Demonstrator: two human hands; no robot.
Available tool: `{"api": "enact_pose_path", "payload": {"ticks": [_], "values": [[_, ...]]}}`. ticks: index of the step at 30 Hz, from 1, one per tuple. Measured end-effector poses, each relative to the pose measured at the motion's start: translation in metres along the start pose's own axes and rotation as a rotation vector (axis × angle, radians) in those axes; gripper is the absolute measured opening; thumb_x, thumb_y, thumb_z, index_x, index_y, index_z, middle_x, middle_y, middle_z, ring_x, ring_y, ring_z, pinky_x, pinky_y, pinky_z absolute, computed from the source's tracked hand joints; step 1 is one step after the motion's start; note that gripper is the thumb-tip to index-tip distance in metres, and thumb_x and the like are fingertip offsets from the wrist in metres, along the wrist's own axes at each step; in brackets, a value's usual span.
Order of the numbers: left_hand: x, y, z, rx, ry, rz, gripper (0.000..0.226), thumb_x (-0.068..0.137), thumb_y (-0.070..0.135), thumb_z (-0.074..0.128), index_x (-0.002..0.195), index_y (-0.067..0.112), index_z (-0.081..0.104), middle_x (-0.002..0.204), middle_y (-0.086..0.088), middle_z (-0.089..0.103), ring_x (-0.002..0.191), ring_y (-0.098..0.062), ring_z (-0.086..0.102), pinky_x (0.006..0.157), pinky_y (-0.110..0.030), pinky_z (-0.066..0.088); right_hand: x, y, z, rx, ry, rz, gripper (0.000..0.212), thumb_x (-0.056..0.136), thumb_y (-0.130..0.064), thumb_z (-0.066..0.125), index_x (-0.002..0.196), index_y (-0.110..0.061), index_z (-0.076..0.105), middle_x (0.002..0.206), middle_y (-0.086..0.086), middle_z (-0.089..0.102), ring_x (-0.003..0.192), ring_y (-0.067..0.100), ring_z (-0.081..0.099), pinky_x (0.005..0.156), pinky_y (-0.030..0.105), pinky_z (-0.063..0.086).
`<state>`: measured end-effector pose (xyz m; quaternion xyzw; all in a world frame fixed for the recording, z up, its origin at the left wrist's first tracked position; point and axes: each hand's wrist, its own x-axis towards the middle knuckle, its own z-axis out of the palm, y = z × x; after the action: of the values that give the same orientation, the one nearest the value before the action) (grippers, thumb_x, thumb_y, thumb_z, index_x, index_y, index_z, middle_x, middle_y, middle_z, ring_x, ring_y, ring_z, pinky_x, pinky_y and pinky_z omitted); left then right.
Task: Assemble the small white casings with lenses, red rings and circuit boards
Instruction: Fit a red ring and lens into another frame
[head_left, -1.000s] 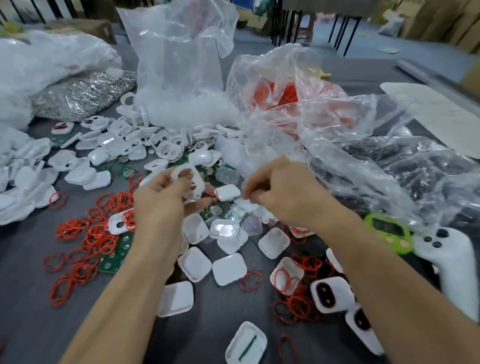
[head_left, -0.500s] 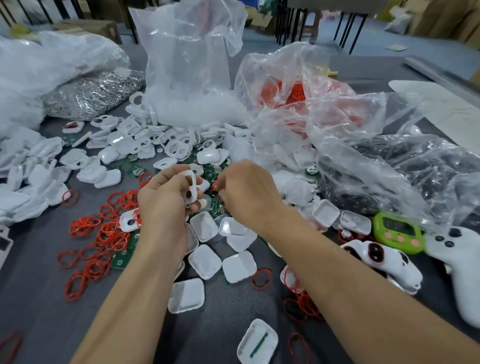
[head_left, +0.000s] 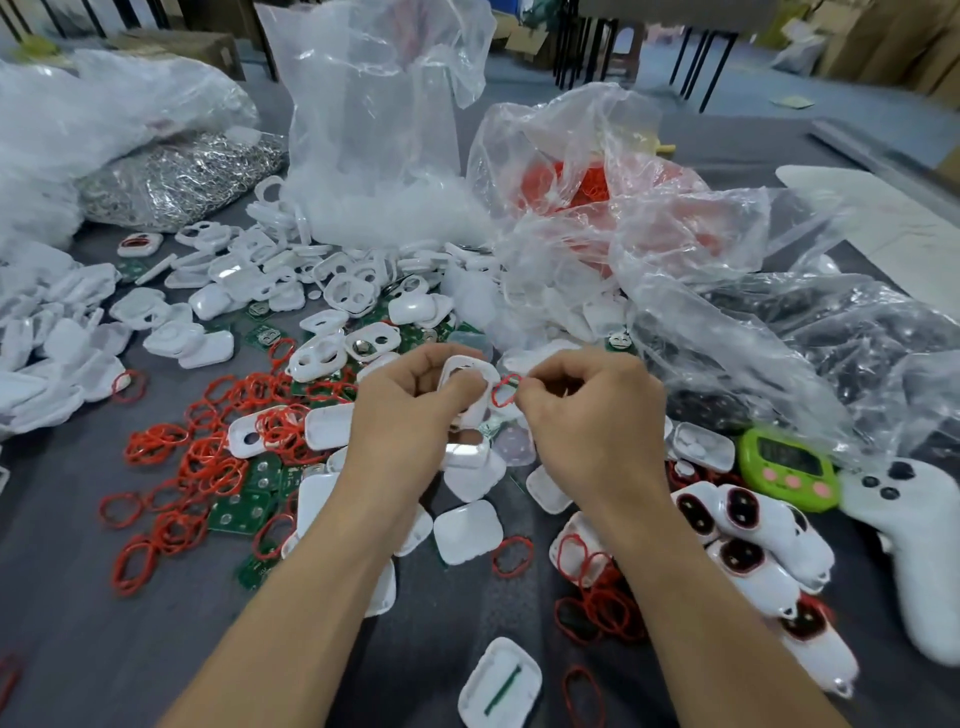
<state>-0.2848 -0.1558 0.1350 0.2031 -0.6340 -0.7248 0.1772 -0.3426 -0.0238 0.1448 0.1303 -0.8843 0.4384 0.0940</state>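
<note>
My left hand (head_left: 402, 410) grips a small white casing (head_left: 470, 371) with its hollow side up, above the middle of the grey table (head_left: 62, 649). Just to its right, my right hand (head_left: 592, 415) pinches a red ring (head_left: 505, 391) that hangs beside the casing's edge. Loose red rings (head_left: 208, 457) and green circuit boards (head_left: 244, 512) lie scattered to the left. White casing halves (head_left: 467, 530) lie below my hands. Several assembled casings with dark lenses and red rings (head_left: 743, 540) are piled at the right.
Clear plastic bags stand behind: one of white parts (head_left: 374, 156), one of red rings (head_left: 587, 182), one of dark parts (head_left: 831, 353). A silvery pile (head_left: 176, 176) sits far left. A green timer (head_left: 787, 465) and a white game controller (head_left: 914, 545) lie at the right.
My right hand drew back from the pile toward the casing and now shows a red ring pinched in its fingers. My left hand has kept hold of the white casing. The view shifted left.
</note>
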Motion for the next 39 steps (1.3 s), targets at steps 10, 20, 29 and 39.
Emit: {"api": "enact_pose_path", "payload": {"ticks": [10,20,29,39], "values": [[-0.01,0.001,0.007,-0.034,-0.082,0.0,0.016,0.091,-0.001,0.069,0.094,0.012,0.079,0.084,-0.012,0.078,0.071,-0.02,0.073,0.062,-0.025,0.058,-0.01,0.0,-0.003,0.279,-0.144,0.034,0.017,0.084,-0.012,0.072,0.084,-0.027,0.08,0.073,-0.015,0.075,0.069,0.005,0.071,0.065,0.023,0.058],[-0.017,0.005,0.01,-0.165,-0.076,0.025,0.016,0.06,0.024,0.087,0.073,0.019,0.078,0.071,-0.004,0.075,0.06,-0.012,0.069,0.055,-0.021,0.054,-0.008,0.002,-0.012,0.436,-0.019,0.175,0.02,0.082,-0.006,0.077,0.073,-0.024,0.078,0.06,-0.007,0.073,0.057,0.013,0.073,0.059,0.031,0.062],[-0.011,0.001,0.007,-0.221,-0.028,-0.071,0.034,0.062,0.021,0.082,0.092,0.006,0.076,0.077,-0.006,0.076,0.062,-0.016,0.07,0.054,-0.023,0.055,-0.01,-0.007,-0.015,1.087,-0.322,0.533,0.025,0.087,0.0,0.072,0.066,-0.01,0.08,0.077,0.012,0.077,0.064,0.018,0.073,0.062,0.024,0.06],[-0.025,-0.008,0.013,0.453,0.243,0.378,0.042,0.089,0.029,0.078,0.119,0.055,0.068,0.078,0.021,0.072,0.071,0.002,0.065,0.071,-0.01,0.05,-0.011,-0.005,-0.015,1.011,-0.396,0.445,0.014,0.081,-0.008,0.079,0.069,-0.014,0.08,0.08,0.008,0.076,0.074,0.016,0.069,0.071,0.023,0.058]]}}
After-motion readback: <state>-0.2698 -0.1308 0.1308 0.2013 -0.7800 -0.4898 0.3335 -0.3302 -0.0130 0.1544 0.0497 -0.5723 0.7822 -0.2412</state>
